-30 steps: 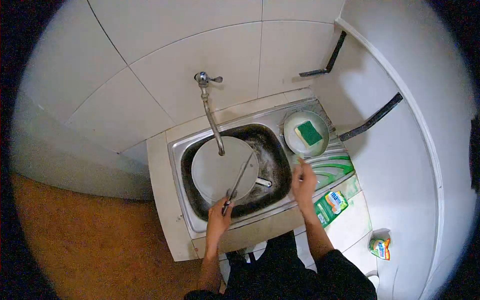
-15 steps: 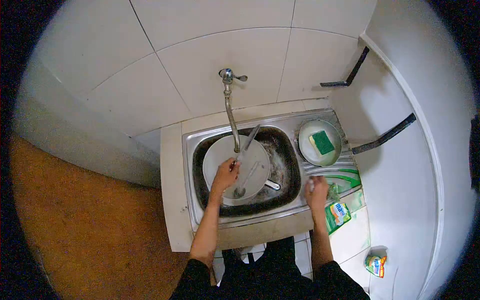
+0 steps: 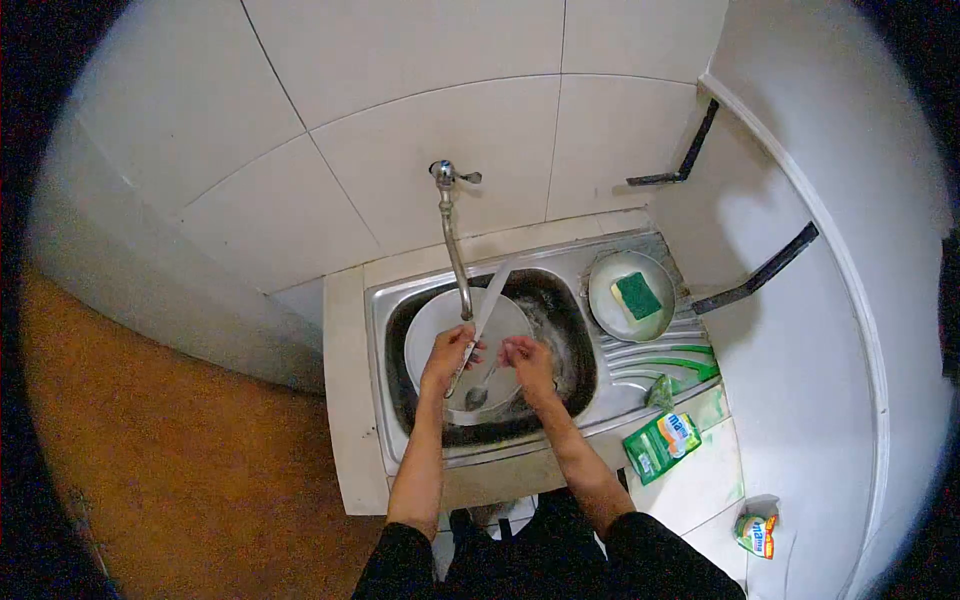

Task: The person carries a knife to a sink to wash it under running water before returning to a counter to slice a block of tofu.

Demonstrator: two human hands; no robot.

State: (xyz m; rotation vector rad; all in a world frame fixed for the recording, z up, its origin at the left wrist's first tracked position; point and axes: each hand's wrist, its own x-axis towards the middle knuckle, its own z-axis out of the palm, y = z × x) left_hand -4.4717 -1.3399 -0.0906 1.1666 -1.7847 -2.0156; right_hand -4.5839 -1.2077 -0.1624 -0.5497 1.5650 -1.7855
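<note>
A knife (image 3: pixel 491 303) with a pale blade points up and to the right, its handle held in my left hand (image 3: pixel 450 358), over a large white plate (image 3: pixel 427 325) in the sink. My right hand (image 3: pixel 527 365) is just right of the knife over the same plate, its fingers drawn together; what they hold, if anything, is too small to tell. On the plate between and below the hands lies a spoon (image 3: pixel 477 397). The faucet spout (image 3: pixel 464 300) hangs just above my left hand.
A green and yellow sponge (image 3: pixel 638 297) sits in a bowl (image 3: pixel 601 285) on the drainboard (image 3: pixel 625 365). Green detergent packets (image 3: pixel 662 445) lie at the counter's right, with another packet (image 3: pixel 756 535) lower right. Two black brackets are on the right wall.
My right hand has moved left from the drainboard to over the plate. The knife in my left hand now shows its blade broadside. The camera view has shifted slightly.
</note>
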